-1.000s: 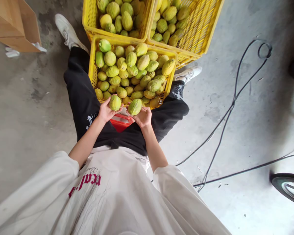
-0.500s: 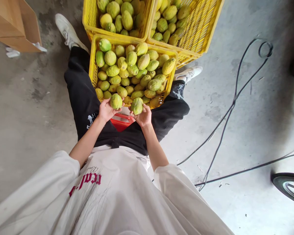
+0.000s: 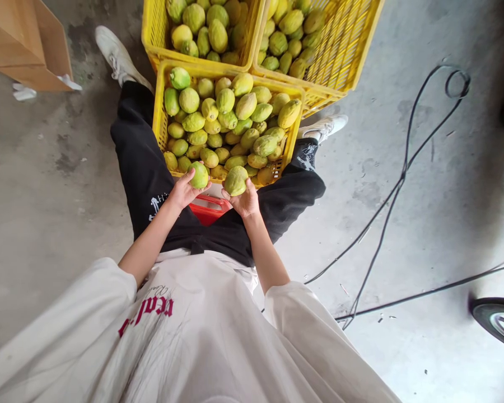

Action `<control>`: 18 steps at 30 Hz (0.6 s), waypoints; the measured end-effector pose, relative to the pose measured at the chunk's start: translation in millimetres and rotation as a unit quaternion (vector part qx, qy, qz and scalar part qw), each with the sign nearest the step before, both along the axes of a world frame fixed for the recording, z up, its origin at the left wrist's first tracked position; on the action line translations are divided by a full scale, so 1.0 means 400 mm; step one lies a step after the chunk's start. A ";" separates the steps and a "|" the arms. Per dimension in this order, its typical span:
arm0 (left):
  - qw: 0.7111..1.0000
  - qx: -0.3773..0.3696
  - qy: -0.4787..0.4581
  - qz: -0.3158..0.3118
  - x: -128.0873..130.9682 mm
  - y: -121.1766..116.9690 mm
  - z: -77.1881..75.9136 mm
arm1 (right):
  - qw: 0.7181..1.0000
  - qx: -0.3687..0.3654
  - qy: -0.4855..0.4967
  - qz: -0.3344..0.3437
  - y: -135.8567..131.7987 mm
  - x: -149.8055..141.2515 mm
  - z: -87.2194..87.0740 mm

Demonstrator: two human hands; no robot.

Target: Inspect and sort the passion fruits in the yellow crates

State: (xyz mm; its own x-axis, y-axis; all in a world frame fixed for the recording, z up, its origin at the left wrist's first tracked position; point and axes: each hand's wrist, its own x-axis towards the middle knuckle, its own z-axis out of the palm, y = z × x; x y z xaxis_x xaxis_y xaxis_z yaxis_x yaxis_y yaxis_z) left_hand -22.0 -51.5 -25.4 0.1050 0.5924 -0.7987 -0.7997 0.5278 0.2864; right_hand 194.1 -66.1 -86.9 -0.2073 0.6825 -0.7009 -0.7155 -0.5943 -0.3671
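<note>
My left hand [image 3: 183, 191] is closed around a green-yellow papaya [image 3: 199, 175], with the thumb lying along its near left side. In my right hand [image 3: 247, 201] is another papaya [image 3: 236, 181], duller green and held from below and the right. Both fruits are side by side over the near rim of a yellow plastic crate [image 3: 157, 101]. Many more papayas [image 3: 225, 101], green to yellow, fill that crate between my legs.
Two more yellow crates, one on the left [image 3: 152, 25] and one on the right [image 3: 340, 45], hold papayas beyond. A red plastic object [image 3: 208, 212] is between my thighs. A cardboard box [image 3: 21, 45], black cable [image 3: 401, 179] and wheel [image 3: 498, 319] are on the floor.
The papaya in my left hand has turned, and my thumb now lies further over it. The right-hand papaya has also turned a little. The crates stay where they were.
</note>
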 end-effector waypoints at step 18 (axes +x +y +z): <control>0.999 -0.025 0.002 -0.024 0.003 0.003 0.002 | 0.995 -0.042 0.050 -0.069 0.007 0.005 0.057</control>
